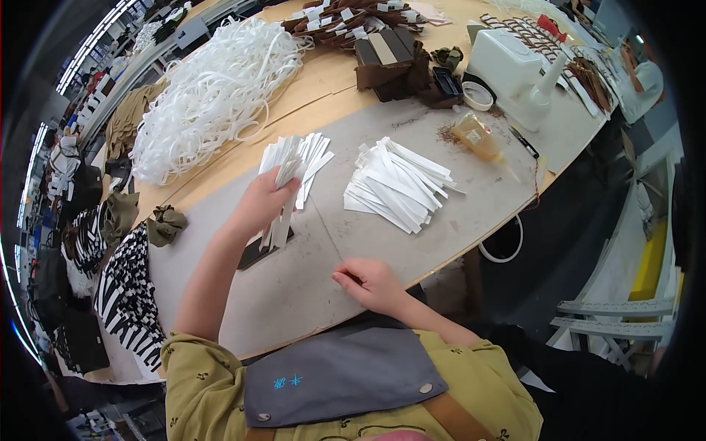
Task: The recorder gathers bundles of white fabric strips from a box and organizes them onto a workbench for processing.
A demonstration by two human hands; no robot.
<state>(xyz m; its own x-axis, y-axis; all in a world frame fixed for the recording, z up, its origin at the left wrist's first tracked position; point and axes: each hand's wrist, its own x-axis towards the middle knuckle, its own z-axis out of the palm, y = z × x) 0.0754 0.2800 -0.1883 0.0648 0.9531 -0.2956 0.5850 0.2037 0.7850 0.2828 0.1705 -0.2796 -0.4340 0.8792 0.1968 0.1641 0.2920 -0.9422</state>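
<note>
My left hand [266, 200] is closed round a bunch of flat white strips [278, 229], whose ends stick out above and below the fingers. Just beyond it, more white strips [315, 158] lie on the grey table covering. Under the held strips is a dark flat block [259, 254], partly hidden by my hand and the strips. A larger fanned pile of white strips [401, 184] lies to the right. My right hand [372, 284] is curled closed near the table's front edge, apart from both piles; whatever its fingers may hold is hidden.
A big tangled heap of white tape [220, 95] covers the far left. Brown bundles [353, 18] and a dark block [386, 59] stand at the back. Toward the right are a white container [507, 70], a tape roll [478, 95], a glue bottle [478, 138] and a black pen [523, 142].
</note>
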